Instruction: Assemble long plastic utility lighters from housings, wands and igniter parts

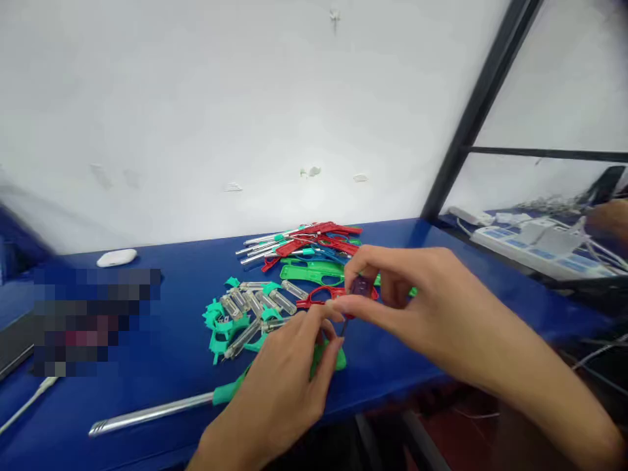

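Observation:
My left hand [284, 386] grips the green handle [328, 358] of a long tool whose silver metal tube [147, 413] lies along the blue table's front edge. My right hand [407, 294] pinches a small dark screwdriver [360, 288] between thumb and fingers, its thin tip pointing down at the green handle. Both hands meet just right of a cluster of teal clips and small silver cylinders [245, 311].
Behind the hands lies a pile of red, green and blue plastic handle shells with silver tubes [309, 252]. A small white object [116, 258] sits at the back left of the blue table [186, 366]. White power strips [520, 235] sit on the neighbouring bench at right, beyond a black frame post.

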### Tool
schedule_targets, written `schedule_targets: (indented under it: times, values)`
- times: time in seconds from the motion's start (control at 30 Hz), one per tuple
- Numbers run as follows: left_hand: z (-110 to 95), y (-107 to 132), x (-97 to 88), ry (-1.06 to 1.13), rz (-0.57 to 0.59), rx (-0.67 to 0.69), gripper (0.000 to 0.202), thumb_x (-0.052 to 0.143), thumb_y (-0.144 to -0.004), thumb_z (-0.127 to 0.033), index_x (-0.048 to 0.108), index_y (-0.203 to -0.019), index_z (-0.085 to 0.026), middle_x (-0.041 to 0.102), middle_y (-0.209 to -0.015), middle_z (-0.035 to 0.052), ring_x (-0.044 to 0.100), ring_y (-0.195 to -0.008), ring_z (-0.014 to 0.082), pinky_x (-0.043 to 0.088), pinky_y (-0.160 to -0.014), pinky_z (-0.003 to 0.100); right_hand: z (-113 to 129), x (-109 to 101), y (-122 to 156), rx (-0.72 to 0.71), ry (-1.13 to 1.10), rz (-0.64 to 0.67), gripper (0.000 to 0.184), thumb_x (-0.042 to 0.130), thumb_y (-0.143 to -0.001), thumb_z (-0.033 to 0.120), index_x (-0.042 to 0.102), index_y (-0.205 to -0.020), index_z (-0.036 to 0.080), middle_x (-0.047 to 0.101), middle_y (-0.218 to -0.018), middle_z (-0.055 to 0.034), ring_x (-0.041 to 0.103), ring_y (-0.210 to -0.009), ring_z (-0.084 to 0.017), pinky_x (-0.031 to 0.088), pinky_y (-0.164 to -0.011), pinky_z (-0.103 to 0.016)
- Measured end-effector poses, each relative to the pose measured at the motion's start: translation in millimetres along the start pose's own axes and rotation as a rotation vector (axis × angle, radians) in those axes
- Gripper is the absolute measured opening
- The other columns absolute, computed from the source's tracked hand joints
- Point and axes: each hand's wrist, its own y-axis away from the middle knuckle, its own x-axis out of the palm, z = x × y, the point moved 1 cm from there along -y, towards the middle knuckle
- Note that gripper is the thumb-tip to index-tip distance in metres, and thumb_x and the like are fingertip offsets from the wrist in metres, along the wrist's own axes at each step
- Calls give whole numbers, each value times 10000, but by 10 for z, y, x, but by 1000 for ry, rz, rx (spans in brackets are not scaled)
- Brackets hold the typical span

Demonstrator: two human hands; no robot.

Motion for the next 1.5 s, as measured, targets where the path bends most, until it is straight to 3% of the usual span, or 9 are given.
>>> schedule_targets:
  times: [0.17,0.33,0.6,0.8,0.97,1.07,1.17,1.33,1.5]
  values:
    - [113,-10,61,-72,-39,86,96,585,-1060,-192,601,-1107,-274,721,-1060,-33,693,-956,198,487,-798,322,-9,70,-19,17,-96,60,179,771,-944,408,669,-861,287,600,-552,120,556,-491,-80,379,-461,-200]
    - [112,-14,108,-133,-93,191,149,553,-1064,-135,606,-1124,-260,734,-1061,-12,711,-945,206,498,-789,316,24,112,-8,-5,-72,66,252,758,-956,424,628,-804,269,569,-544,110,496,-477,-93,337,-449,-242]
    - [136,-9,132,-201,-63,185,163,498,-1074,-135,611,-1104,-248,723,-1011,7,702,-926,243,510,-784,365,11,-41,42,-132,-258,115,152,636,-1048,326,767,-1123,346,796,-1083,67,717,-962,-120,537,-809,-210]
    - [106,13,110,-145,-43,128,177,495,-1073,-137,624,-1105,-254,732,-1036,0,702,-969,231,514,-829,358,-29,11,7,-63,-209,29,38,780,-952,341,764,-926,318,774,-814,105,662,-659,-80,482,-591,-192]
    - [91,9,107,-72,-81,93,86,578,-1056,-181,624,-1057,-254,733,-980,-18,700,-888,190,506,-806,302,7,87,-28,-70,-63,-61,290,820,-908,437,636,-791,244,653,-626,104,481,-499,-67,342,-463,-225]
    - [123,-4,116,-87,-77,138,159,517,-1070,-143,625,-1089,-259,742,-990,-12,699,-906,197,493,-796,303,16,63,-25,-81,-121,-24,148,788,-941,390,718,-1011,280,767,-844,91,551,-553,-60,419,-520,-204]
    - [141,-13,114,-123,-52,141,214,463,-1077,-128,633,-1073,-259,743,-972,-5,696,-900,212,485,-777,319,-4,12,-3,-109,-313,89,206,659,-1038,312,731,-1228,341,803,-1075,84,665,-678,-58,531,-669,-176]
    - [100,-11,103,-144,-46,120,208,468,-1078,-154,648,-1066,-259,748,-939,-4,703,-884,220,496,-755,325,-22,13,-14,-106,-368,121,124,718,-995,242,788,-895,260,782,-815,83,663,-662,-62,497,-607,-154]
    - [81,-14,96,-74,-76,59,101,569,-1057,-200,623,-1101,-273,768,-1025,-25,730,-938,202,521,-804,312,1,94,-78,-210,-239,8,138,743,-990,299,806,-875,253,749,-771,67,651,-716,-84,474,-662,-203]
